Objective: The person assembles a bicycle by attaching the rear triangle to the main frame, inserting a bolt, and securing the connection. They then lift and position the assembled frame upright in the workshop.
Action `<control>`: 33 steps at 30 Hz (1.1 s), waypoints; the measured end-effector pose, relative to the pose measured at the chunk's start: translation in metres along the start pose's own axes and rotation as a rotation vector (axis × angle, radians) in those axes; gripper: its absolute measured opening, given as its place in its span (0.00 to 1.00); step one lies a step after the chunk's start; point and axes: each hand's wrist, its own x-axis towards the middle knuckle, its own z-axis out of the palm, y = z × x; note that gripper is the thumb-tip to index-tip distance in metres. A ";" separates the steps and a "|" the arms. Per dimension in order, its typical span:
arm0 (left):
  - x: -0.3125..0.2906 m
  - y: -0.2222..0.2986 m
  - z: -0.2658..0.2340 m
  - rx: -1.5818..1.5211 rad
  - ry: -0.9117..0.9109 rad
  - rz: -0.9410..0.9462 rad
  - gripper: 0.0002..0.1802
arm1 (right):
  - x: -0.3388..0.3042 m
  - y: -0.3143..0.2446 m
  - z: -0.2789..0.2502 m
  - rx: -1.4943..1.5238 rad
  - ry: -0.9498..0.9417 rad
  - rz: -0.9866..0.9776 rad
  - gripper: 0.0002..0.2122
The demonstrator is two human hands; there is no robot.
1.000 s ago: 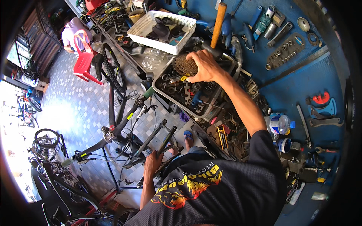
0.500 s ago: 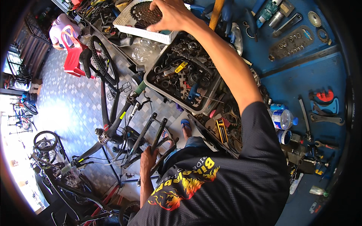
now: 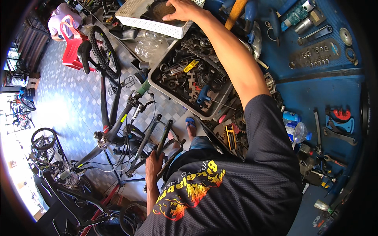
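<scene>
A: Where's the cassette?
B: At the white basket, by the right hand. Fingers curl near its edge; view's poor there, can't tell gripping or released.
A: Left hand?
B: Wrapped round the frame tube.
A: I'd seat the cassette flat, clear of the basket wall, before letting go; left steadies the tube.

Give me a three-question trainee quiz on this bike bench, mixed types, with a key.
1. Multiple choice: the right hand is over the
(a) grey tray
(b) white perforated basket
(c) red plastic chair
2. True or false: the left hand grips the T-handle wrench.
3. Short answer: what colour is the T-handle wrench's grip?

Key:
1. b
2. False; it grips a black bicycle tube.
3. Blue
</scene>
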 end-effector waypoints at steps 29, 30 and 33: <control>0.013 0.032 0.013 -0.012 -0.067 0.044 0.23 | -0.321 -0.024 -0.057 0.083 -0.289 -0.119 0.15; 0.013 0.032 0.013 -0.008 -0.053 0.046 0.23 | -0.321 -0.023 -0.061 0.063 -0.317 -0.089 0.15; 0.010 0.031 0.012 -0.025 -0.007 0.074 0.23 | -0.317 -0.023 -0.063 0.059 -0.218 -0.028 0.15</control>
